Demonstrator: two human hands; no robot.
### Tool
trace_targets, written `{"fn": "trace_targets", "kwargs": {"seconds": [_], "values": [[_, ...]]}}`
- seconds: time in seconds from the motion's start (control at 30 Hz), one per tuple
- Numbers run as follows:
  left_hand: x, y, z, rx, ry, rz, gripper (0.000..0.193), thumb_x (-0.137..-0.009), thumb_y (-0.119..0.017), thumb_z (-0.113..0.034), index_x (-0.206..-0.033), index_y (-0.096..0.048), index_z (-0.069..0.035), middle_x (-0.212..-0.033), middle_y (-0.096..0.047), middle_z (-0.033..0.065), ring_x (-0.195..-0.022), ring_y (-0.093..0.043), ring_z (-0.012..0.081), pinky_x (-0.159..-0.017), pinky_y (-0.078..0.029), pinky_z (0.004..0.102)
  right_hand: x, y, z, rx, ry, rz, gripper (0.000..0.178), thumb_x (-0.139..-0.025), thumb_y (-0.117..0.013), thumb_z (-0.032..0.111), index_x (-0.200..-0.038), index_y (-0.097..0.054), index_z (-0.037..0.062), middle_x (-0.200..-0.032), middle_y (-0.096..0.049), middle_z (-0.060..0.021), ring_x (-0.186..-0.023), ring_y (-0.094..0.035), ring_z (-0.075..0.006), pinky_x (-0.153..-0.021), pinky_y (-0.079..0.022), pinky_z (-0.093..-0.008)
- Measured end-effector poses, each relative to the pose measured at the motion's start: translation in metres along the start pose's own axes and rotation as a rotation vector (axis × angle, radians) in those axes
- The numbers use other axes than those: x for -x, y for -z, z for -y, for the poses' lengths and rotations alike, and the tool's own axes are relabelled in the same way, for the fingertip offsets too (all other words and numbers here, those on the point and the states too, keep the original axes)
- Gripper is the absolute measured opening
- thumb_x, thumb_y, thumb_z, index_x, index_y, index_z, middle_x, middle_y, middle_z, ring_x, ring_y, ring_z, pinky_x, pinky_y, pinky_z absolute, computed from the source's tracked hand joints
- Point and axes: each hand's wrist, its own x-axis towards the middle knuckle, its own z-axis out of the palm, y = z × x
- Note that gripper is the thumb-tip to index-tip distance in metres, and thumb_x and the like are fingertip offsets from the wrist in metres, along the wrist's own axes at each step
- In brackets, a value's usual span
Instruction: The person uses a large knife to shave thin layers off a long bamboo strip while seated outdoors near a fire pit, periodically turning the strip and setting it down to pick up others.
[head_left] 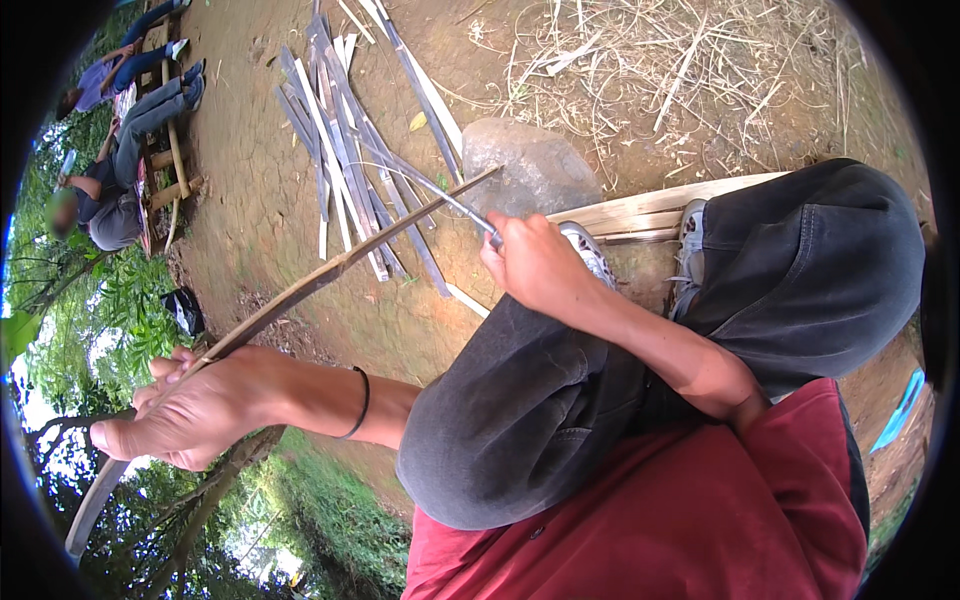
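Note:
A long, narrow bamboo strip [300, 289] slants from the lower left up to the stone. My left hand [205, 405] is closed around it near its lower end, thumb pointing left. Its far tip overlaps the grey stone [540, 165]; I cannot tell whether they touch. My right hand [540, 262] grips a knife [472, 214] with a thin, curved blade. The blade crosses the strip near that far tip. The knife's handle is mostly hidden in my fist. My right forearm passes between my knees, and my left forearm reaches out beyond my left knee.
Several cut strips [345, 135] lie in a loose pile on the bare soil ahead. Thin shavings [670, 75] cover the ground at the far right. Split bamboo [650, 212] lies by my shoes. Two people [150, 120] sit on a bamboo bench at the far left.

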Motion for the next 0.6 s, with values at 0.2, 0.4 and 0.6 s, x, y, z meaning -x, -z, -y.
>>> {"fn": "trace_targets", "kwargs": {"seconds": [0.2,0.4,0.6], "values": [[0.007,-0.002,-0.004,0.07,0.017,-0.001,0.058,-0.083,-0.065,-0.047,-0.056,-0.024,-0.016,-0.056,-0.022,-0.0001,-0.049,-0.031,0.0151,-0.051,-0.028,0.0303,0.016,0.016,0.044,0.015,0.113,0.029,0.02,-0.088,-0.056,0.013,-0.094,-0.059,-0.0061,-0.054,-0.056,-0.0229,-0.055,-0.061,-0.0415,-0.054,-0.05,-0.0478],[0.003,0.004,-0.005,0.08,0.021,-0.001,0.054,-0.083,-0.062,-0.045,-0.054,-0.025,-0.016,-0.048,-0.022,-0.0019,-0.042,-0.031,0.0149,-0.045,-0.028,0.0286,-0.003,-0.014,-0.031,0.096,-0.043,-0.037,0.023,-0.087,-0.055,0.012,-0.097,-0.06,-0.0078,-0.062,-0.06,-0.0255,-0.061,-0.064,-0.0415,-0.059,-0.052,-0.0478],[0.006,0.003,-0.003,0.065,0.014,0.028,0.054,-0.083,-0.059,-0.047,-0.054,-0.026,-0.016,-0.046,-0.022,-0.0011,-0.042,-0.03,0.0149,-0.046,-0.027,0.0303,0.011,0.025,0.056,-0.02,0.069,0.134,0.023,-0.089,-0.054,0.012,-0.097,-0.062,-0.0073,-0.063,-0.062,-0.0192,-0.058,-0.066,-0.0338,-0.054,-0.055,-0.0433]]}}
